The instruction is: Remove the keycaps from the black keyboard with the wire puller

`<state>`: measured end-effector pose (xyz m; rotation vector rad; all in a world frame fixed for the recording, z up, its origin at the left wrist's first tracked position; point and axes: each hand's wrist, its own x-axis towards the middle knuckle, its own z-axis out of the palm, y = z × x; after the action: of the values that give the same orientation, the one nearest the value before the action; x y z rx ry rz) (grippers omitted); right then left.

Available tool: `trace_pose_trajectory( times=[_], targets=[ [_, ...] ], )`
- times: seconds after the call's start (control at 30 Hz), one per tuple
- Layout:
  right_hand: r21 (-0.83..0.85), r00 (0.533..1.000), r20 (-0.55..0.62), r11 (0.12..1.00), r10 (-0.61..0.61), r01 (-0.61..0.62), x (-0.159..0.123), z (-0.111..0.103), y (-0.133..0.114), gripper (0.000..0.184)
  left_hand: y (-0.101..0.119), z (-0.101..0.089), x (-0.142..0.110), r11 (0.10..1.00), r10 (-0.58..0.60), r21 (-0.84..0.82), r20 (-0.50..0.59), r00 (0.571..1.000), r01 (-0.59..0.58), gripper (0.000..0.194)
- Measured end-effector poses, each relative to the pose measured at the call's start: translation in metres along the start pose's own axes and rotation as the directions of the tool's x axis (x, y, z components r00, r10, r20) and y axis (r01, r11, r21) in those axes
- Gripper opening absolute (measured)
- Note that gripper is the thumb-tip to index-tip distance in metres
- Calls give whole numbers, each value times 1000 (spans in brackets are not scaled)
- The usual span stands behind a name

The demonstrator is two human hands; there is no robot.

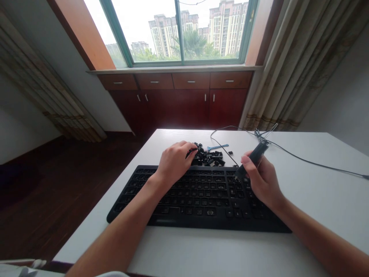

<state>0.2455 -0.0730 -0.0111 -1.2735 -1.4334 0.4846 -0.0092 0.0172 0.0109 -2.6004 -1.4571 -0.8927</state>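
Note:
A black keyboard [184, 220] lies across the table; many of its key positions show bare sockets, while several caps remain on the right-hand part. Beyond its back edge is a heap of loose black keycaps [211, 157]. My left hand [175, 159] reaches over the keyboard to the heap, thumb and forefinger closed on a small black keycap [192, 151]. In my right hand [261, 177] is a black-handled keycap puller [256, 153], slanted, its wire loops pointing up and away. Its lower end is over the keyboard's upper right keys; contact there I cannot make out.
A blue slim tool [217, 147] lies behind the heap, with a single keycap [230, 153] near it. A thin black cable [305, 158] runs over the white table [317, 181] to the right. Beyond stand wooden cabinets [175, 107] under a window.

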Motion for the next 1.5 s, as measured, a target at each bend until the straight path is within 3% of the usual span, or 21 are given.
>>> trace_pose_trajectory(
  times=[0.17,0.37,0.57,0.77,0.97,1.1,1.2,1.3,1.4,1.5],
  targets=[
    [-10,1000,13,1000,4,-4,1,1,-1,27,-3,2,-1,991,-36,130,-6,999,37,19],
    [4,999,45,1000,-16,16,4,2,-3,26,2,2,-2,996,-2,93,-30,1000,5,24],
    [35,996,92,999,-16,13,5,3,-4,24,18,6,-5,986,92,-133,-37,995,-96,19],
    [86,981,184,996,-55,40,5,3,-7,20,52,4,-16,878,217,-438,1,976,-195,24],
    [87,971,209,991,-115,99,6,2,-11,16,64,14,-25,815,311,-524,34,950,-248,37],
    [78,954,233,982,-188,175,6,2,-8,14,61,19,-26,773,267,-603,29,963,-196,33],
    [132,945,266,978,-189,159,6,1,-7,16,59,19,-24,728,189,-676,38,981,-114,29],
    [208,951,273,974,-142,86,7,-1,-8,17,60,17,-21,655,123,-755,76,989,-23,27],
    [296,969,243,954,-38,-37,10,-2,-9,18,62,15,-17,520,39,-850,123,992,85,27],
    [465,969,227,863,98,-196,14,-2,-5,23,61,14,-14,364,-55,-921,127,990,139,26]
  ],
)
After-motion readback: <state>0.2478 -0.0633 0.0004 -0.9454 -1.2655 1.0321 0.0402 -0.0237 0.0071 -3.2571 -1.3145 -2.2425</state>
